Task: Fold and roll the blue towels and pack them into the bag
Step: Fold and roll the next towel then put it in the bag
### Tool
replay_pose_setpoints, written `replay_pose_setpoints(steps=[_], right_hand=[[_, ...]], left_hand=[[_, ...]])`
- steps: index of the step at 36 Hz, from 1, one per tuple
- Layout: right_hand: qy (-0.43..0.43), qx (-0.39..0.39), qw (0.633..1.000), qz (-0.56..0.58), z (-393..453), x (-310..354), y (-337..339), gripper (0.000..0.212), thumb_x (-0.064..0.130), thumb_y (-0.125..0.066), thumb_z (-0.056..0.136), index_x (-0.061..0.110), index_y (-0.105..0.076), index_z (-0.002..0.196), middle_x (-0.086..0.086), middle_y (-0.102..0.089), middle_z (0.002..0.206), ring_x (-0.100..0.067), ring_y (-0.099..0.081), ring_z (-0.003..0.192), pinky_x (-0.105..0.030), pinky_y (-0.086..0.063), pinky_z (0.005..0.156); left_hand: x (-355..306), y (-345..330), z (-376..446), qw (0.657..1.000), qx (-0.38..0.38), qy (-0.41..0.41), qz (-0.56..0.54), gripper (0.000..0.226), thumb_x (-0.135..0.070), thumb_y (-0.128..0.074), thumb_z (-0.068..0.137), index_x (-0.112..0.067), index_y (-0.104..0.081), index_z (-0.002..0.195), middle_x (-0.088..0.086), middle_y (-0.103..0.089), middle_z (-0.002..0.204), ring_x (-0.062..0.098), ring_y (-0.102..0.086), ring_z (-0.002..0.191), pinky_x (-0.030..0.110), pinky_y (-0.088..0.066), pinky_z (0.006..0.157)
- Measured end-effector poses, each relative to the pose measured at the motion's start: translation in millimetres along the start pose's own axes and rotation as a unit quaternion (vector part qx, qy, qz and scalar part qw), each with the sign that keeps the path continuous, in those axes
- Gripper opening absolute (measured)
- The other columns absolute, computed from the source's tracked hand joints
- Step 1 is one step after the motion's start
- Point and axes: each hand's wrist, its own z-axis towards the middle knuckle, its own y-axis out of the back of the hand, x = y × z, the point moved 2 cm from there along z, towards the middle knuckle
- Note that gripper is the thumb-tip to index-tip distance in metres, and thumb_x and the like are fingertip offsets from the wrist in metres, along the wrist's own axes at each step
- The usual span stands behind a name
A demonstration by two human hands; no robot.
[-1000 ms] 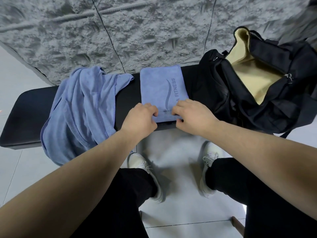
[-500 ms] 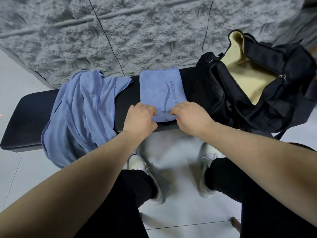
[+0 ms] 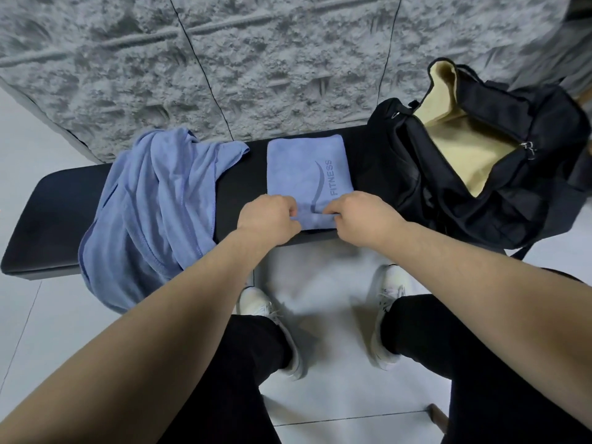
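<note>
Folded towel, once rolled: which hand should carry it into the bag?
Right, probably. The right hand grips the folded towel's near edge on the side toward the open black bag; the left hand would have to cross over.

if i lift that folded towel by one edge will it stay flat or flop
Likely flop: the folded towel is soft cloth, and its near edge already curls under both hands. Probably light, and it may unfold if lifted. The loose towel drapes limply over the bench.
</note>
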Motion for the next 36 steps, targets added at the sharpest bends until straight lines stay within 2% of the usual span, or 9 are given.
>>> replay_pose_setpoints(steps=[4, 7, 12, 17, 19, 21, 26, 31, 36], right_hand=[[-0.015, 0.005, 1.0, 0.0, 4, 3, 2, 0.025, 0.018, -0.045, 0.088, 0.031, -0.064, 0.095, 0.001, -0.062, 0.097, -0.027, -0.058, 0.091, -0.038, -0.055, 0.077], [-0.032, 0.008, 0.999, -0.004, 12, 1, 3, 0.024, 0.016, -0.046, 0.081, 0.027, -0.067, 0.089, 0.001, -0.062, 0.089, -0.027, -0.059, 0.085, -0.032, -0.05, 0.066], [-0.027, -0.01, 0.999, 0.039, 19, -3, 9, 0.039, 0.011, -0.046, 0.087, 0.035, -0.061, 0.113, 0.011, -0.059, 0.103, -0.021, -0.056, 0.095, -0.033, -0.05, 0.08], [0.001, -0.031, 0.999, 0.028, 22, -5, 12, 0.027, 0.008, -0.049, 0.092, 0.027, -0.062, 0.105, 0.007, -0.051, 0.104, -0.022, -0.052, 0.097, -0.037, -0.049, 0.083], [0.023, -0.057, 0.998, -0.009, 24, -4, 14, 0.027, 0.009, -0.05, 0.092, 0.026, -0.068, 0.102, 0.003, -0.054, 0.105, -0.022, -0.047, 0.099, -0.037, -0.044, 0.084], [0.033, -0.071, 0.996, -0.04, 24, -2, 15, 0.027, 0.01, -0.05, 0.091, 0.026, -0.07, 0.1, 0.002, -0.056, 0.107, -0.022, -0.047, 0.096, -0.034, -0.04, 0.08], [0.014, -0.043, 0.998, -0.042, 23, 3, 11, 0.024, 0.006, -0.045, 0.092, 0.022, -0.061, 0.1, 0.0, -0.054, 0.108, -0.029, -0.055, 0.084, -0.033, -0.038, 0.065], [0.007, -0.02, 0.999, -0.032, 23, 4, 12, 0.015, 0.012, -0.047, 0.093, 0.022, -0.057, 0.099, 0.001, -0.054, 0.108, -0.027, -0.053, 0.086, -0.033, -0.038, 0.068], [0.004, 0.005, 0.999, -0.046, 18, 10, 16, 0.02, 0.024, -0.055, 0.091, 0.021, -0.057, 0.11, 0.003, -0.043, 0.103, -0.026, -0.051, 0.088, -0.033, -0.038, 0.068]], left_hand=[[6, 4, 7, 0.997, 0.032, 0.031, -0.068, 0.01, -0.025, -0.058, 0.084, -0.032, -0.055, 0.077, -0.006, -0.064, 0.091, 0.019, -0.059, 0.088, 0.031, -0.048, 0.071], [10, 5, 10, 0.993, 0.041, 0.034, -0.104, 0.016, -0.022, -0.057, 0.083, -0.034, -0.056, 0.072, -0.009, -0.063, 0.083, 0.016, -0.06, 0.084, 0.034, -0.053, 0.077], [16, 7, 19, 0.988, 0.061, 0.028, -0.139, 0.017, -0.022, -0.053, 0.09, -0.035, -0.06, 0.08, -0.016, -0.058, 0.08, 0.012, -0.057, 0.081, 0.027, -0.046, 0.074], [18, 7, 26, 0.986, 0.064, 0.003, -0.154, 0.021, -0.012, -0.051, 0.088, -0.03, -0.061, 0.092, -0.013, -0.056, 0.08, 0.009, -0.052, 0.073, 0.025, -0.041, 0.067], [17, 8, 27, 0.988, 0.039, -0.018, -0.146, 0.026, -0.009, -0.053, 0.085, -0.034, -0.06, 0.087, -0.007, -0.057, 0.089, 0.015, -0.052, 0.083, 0.027, -0.044, 0.074], [15, 10, 27, 0.994, 0.007, -0.031, -0.1, 0.027, -0.007, -0.055, 0.084, -0.032, -0.06, 0.091, -0.006, -0.052, 0.099, 0.016, -0.046, 0.096, 0.03, -0.041, 0.083], [6, 11, 28, 0.997, 0.017, -0.017, -0.076, 0.031, 0.003, -0.049, 0.083, -0.026, -0.057, 0.088, -0.003, -0.055, 0.096, 0.024, -0.057, 0.087, 0.034, -0.05, 0.074], [3, 14, 30, 0.996, 0.022, -0.018, -0.08, 0.016, -0.01, -0.06, 0.083, -0.025, -0.06, 0.087, -0.01, -0.052, 0.08, 0.018, -0.055, 0.083, 0.028, -0.044, 0.067], [4, 12, 23, 0.994, 0.056, -0.064, -0.073, 0.029, -0.02, -0.072, 0.073, -0.022, -0.055, 0.096, -0.007, -0.051, 0.094, 0.022, -0.056, 0.094, 0.042, -0.051, 0.08]])
